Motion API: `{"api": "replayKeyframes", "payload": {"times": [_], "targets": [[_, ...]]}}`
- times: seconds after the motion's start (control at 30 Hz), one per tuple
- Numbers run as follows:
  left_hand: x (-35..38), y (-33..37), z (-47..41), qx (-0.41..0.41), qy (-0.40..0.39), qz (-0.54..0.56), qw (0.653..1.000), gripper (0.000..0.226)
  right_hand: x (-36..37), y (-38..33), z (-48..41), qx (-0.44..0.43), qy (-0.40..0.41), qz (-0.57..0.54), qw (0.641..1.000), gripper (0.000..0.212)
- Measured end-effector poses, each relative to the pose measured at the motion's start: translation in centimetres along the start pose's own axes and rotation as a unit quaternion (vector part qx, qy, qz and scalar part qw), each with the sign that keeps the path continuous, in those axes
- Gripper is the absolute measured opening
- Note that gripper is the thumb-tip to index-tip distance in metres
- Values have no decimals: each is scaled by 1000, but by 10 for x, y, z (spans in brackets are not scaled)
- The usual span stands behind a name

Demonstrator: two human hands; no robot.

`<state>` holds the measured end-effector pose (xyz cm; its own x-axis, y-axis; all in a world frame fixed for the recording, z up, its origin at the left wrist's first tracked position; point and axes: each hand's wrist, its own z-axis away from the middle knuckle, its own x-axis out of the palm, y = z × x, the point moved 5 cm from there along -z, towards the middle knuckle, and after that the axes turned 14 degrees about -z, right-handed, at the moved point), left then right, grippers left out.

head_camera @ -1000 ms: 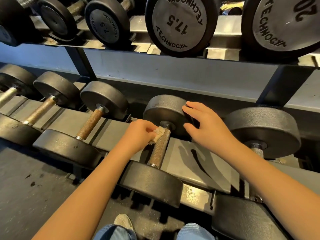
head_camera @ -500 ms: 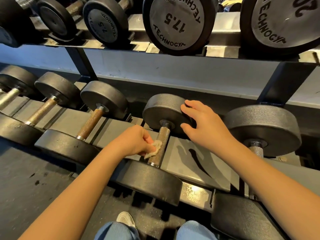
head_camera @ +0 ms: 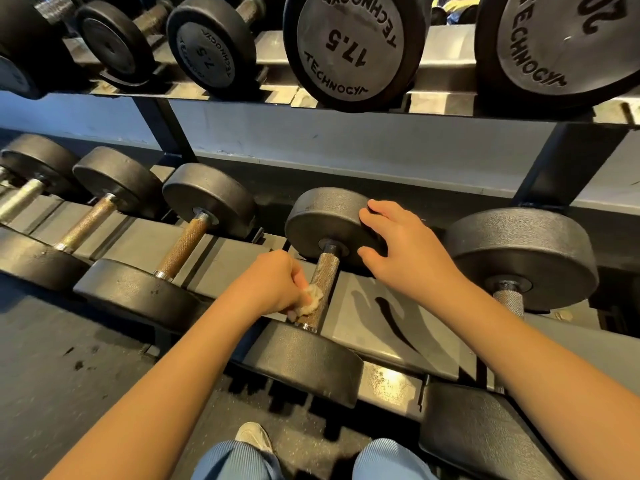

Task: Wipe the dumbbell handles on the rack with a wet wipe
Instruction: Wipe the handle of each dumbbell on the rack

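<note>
Wiping step in hand: crumpled off-white wet wipe (head_camera: 311, 300) is pinched in the curled left hand (head_camera: 275, 285) and pressed on the near end of the knurled metal handle (head_camera: 325, 275) of a black round-headed dumbbell (head_camera: 304, 358) on the grey metal rack (head_camera: 398, 327). Right hand (head_camera: 405, 251) is laid, fingers spread, on its far head. Next, likely: wipe to be run up the handle under steady pressure

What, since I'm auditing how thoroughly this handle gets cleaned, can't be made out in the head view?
All in the head view:
- Underside of the handle: hidden by the handle itself and by the left hand.
- Extent of the wet wipe: mostly bunched inside the left hand's fingers.
- Right rim of the far weight head: covered by the right hand.
- Marking on the 20 dumbbell: cut off by the top edge.
</note>
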<state>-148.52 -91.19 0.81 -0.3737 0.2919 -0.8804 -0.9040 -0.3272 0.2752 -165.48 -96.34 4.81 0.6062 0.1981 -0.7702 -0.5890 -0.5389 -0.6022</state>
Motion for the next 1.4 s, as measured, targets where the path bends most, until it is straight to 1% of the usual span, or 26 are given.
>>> {"api": "replayKeyframes", "payload": {"times": [0.07,0.1,0.17,0.2,0.27,0.33,0.4,0.5,0.57,0.63,0.73,0.8,0.87,0.93,1.0,1.03,1.1,1.17,1.23,1.3,1.33,1.4], "targets": [[-5,6,-5,-21,56,21,998,7,-1,0,-1,0,-1,-2,1000,59],[-7,9,-8,-27,81,38,996,2,-1,0,-1,1,-2,-4,1000,59],[-10,14,-11,-34,120,69,990,10,0,0,-1,1,-2,-7,1000,59],[-9,14,-13,-35,125,76,989,12,0,0,-1,3,-3,-8,1000,60],[-9,13,-13,-26,93,49,994,7,0,1,-1,5,-4,-8,1000,60],[-9,11,-10,-11,31,26,999,4,1,2,0,6,-7,-8,1000,61],[-9,9,-5,0,-20,2,1000,8,2,2,1,8,-17,-11,1000,63],[-6,11,0,0,-51,-69,996,15,2,2,1,17,-44,-12,999,68],[-4,14,4,10,-46,-117,992,16,1,2,5,20,-63,-15,998,67],[-3,17,7,17,-19,-141,990,14,-4,4,15,18,-59,-24,998,61],[-3,24,17,9,38,-151,988,10,-21,5,40,-16,10,-14,1000,48],[-5,34,24,14,72,-126,989,12,-35,8,59,-51,78,10,996,38],[-5,53,33,40,96,-69,992,14,-48,17,76,-62,133,40,988,35],[2,78,41,68,97,-41,992,12,-62,32,91,-52,164,73,982,39],[13,103,44,101,96,0,990,10,-76,50,103,-20,184,91,978,46],[20,114,44,116,93,32,988,8,-81,60,108,2,184,93,979,51],[37,133,39,133,76,74,985,12,-84,76,115,22,162,93,982,60],[58,148,32,135,47,101,985,17,-85,87,120,18,143,90,986,63],[74,160,25,136,34,135,981,10,-89,94,125,35,154,40,987,61],[85,169,15,129,38,169,976,17,-91,100,127,44,165,-6,985,60],[89,173,11,125,42,187,973,19,-91,101,127,38,161,-10,986,62],[93,180,5,118,58,223,966,17,-89,104,128,22,140,1,990,67]]}}
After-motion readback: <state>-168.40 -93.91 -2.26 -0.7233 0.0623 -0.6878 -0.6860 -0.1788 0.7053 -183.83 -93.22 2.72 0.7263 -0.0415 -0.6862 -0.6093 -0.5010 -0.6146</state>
